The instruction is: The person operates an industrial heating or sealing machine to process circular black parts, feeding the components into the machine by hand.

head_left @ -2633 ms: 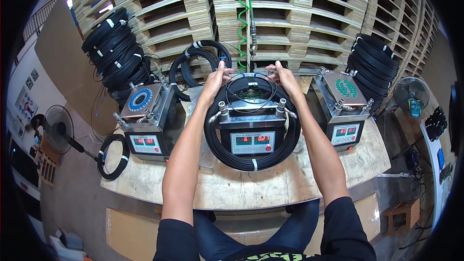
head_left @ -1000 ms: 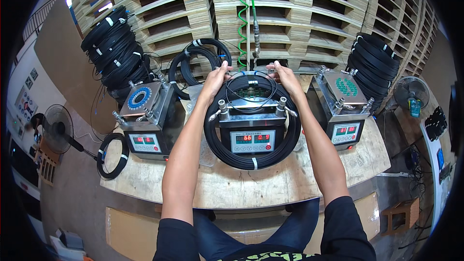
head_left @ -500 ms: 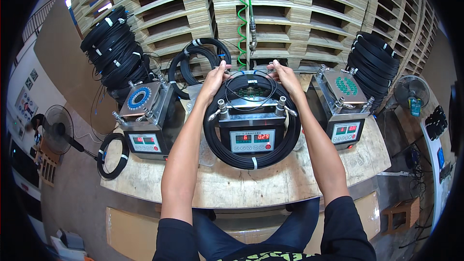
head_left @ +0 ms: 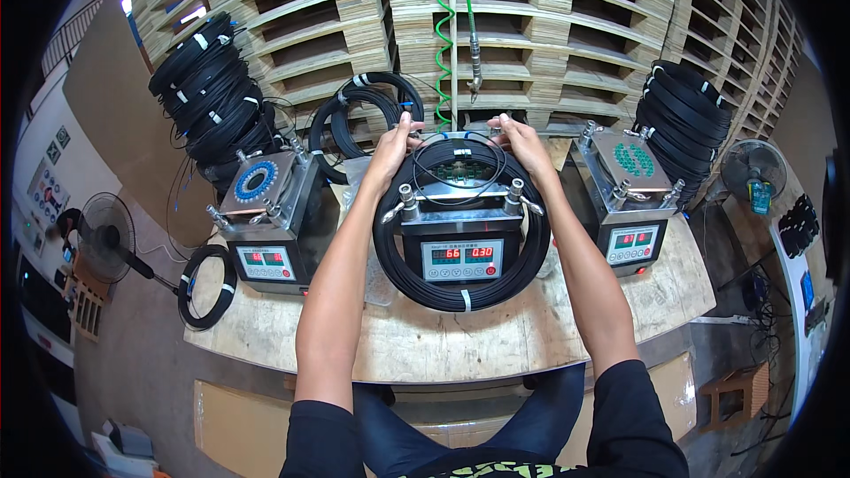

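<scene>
A large coil of black cable [head_left: 467,300], bound with white tape, rings the middle bench machine. This machine has metal posts and a panel with red digits [head_left: 464,258]. My left hand [head_left: 390,154] is closed at the coil's far left side, thumb raised. On the far right side my right hand [head_left: 524,148] is closed in the same way. Thin loose loops of the cable arch between the hands, over the machine's top plate [head_left: 460,188]. The undersides of my fingers are hidden, so their exact hold on the cable is partly unseen.
Similar machines stand left [head_left: 266,212], with a blue ring of parts, and right [head_left: 624,195], with green ones. A small black coil [head_left: 207,287] lies at the bench's left edge. Cable stacks [head_left: 208,80] and wooden pallets [head_left: 531,26] rise behind. A green air hose [head_left: 445,26] hangs down.
My hands and the coil stay nearly in place. The hanging air hose's metal nozzle has swung right. Digits on the machines' panels have changed.
</scene>
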`<state>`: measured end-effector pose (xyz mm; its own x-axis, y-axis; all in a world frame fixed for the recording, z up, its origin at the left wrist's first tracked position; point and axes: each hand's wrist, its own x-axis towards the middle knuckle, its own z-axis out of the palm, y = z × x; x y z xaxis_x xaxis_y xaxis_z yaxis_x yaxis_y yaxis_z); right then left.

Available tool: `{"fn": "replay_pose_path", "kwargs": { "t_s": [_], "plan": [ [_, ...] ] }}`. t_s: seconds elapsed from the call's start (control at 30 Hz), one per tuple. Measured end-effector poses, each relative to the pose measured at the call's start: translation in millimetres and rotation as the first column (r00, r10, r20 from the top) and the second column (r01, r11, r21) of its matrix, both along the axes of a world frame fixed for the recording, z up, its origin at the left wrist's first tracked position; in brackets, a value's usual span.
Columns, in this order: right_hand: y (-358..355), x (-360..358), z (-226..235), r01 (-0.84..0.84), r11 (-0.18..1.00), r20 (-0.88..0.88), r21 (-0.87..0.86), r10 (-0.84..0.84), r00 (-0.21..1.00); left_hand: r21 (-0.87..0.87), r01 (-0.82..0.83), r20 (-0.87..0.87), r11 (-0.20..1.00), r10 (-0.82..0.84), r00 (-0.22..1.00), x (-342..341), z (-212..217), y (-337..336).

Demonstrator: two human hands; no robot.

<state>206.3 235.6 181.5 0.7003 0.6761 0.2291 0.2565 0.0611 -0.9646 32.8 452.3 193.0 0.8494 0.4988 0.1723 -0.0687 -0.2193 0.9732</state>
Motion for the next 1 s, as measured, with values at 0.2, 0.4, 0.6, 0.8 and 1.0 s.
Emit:
{"fn": "replay_pose_path", "kwargs": {
  "t_s": [0.2, 0.4, 0.6, 0.8, 1.0],
  "plan": [
    [-1.3, -1.7, 0.1, 0.016, 0.999, 0.055, -0.032, -0.015, 0.998, -0.12, 0.02, 0.016, 0.993, -0.018, 1.0, -1.6, 1.8, -3.3],
    [1.0, 4.2, -2.8, -0.005, 1.0, 0.086, -0.024, 0.007, 0.996, -0.016, 0.007, -0.006, 1.0, -0.007, 1.0, -0.2, -0.2, 1.3],
    [1.0, 6.3, -6.5, -0.041, 0.999, 0.059, 0.023, 0.039, 0.997, -0.018, 0.008, 0.014, 1.0, -0.008, 1.0, 0.1, -0.6, -1.6],
    [0.1, 2.1, -2.1, -0.037, 0.999, 0.037, -0.005, 0.038, 0.999, -0.02, 0.014, -0.003, 1.0, -0.015, 1.0, -1.6, 1.0, 0.2],
    [-0.8, 2.7, -1.2, -0.019, 0.999, 0.067, -0.039, 0.021, 0.998, -0.053, 0.019, -0.011, 0.998, -0.02, 1.0, -4.7, 5.2, -4.6]
  ]
}}
